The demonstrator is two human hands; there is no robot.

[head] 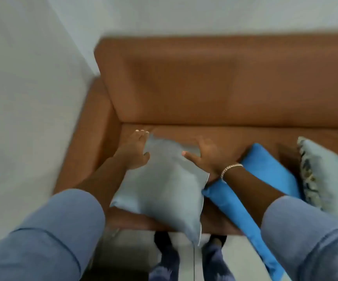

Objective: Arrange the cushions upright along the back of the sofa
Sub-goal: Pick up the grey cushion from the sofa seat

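Observation:
A pale grey-blue cushion (164, 185) lies flat on the seat of the brown sofa (204, 88), its near corner hanging over the front edge. My left hand (133, 153) grips its far left corner. My right hand (206, 157) grips its far right edge. Under my right forearm, a bright blue cushion (265, 171) lies flat and slanted on the seat. A third cushion (326, 173), pale with a patterned edge, lies at the right border. The sofa's backrest has no cushion against it in view.
The sofa's left armrest (89, 138) stands close to a white wall (22, 98). Another white wall rises behind the backrest. My shoes (164, 246) and a light floor show below the seat's front edge. The picture is blurred by motion.

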